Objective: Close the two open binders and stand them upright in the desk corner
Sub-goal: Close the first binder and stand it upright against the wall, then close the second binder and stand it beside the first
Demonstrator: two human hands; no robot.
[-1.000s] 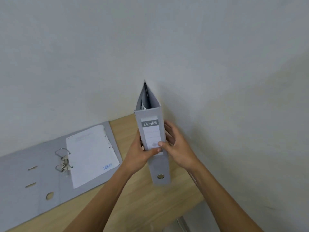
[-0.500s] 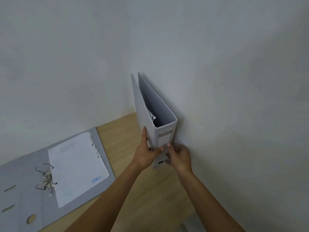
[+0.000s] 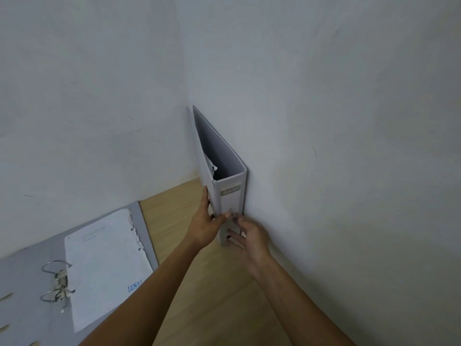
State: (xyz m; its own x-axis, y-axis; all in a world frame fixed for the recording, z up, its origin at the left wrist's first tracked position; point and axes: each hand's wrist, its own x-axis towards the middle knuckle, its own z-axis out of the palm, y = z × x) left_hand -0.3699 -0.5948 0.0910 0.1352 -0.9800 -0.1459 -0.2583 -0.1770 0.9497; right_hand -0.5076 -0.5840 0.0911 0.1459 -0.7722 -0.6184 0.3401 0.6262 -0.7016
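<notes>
A closed grey binder [image 3: 230, 198] stands upright in the desk corner, its right cover against the right wall and its labelled spine facing me. My left hand [image 3: 204, 224] grips its left cover and spine edge, thumb on the spine. My right hand [image 3: 249, 237] is at the spine's lower part, fingers spread and touching it loosely. A second grey binder [image 3: 32, 278] lies open flat on the desk at the lower left, with its metal rings [image 3: 56, 283] open and a white punched sheet [image 3: 107, 265] on its right half.
The wooden desk [image 3: 179, 213] meets white walls at the back and on the right. A strip of bare wood lies between the open binder and the standing one.
The binder went from held in the air, spine towards me, to standing on the desk against the right wall in the corner. My right hand has loosened and slid lower on the spine.
</notes>
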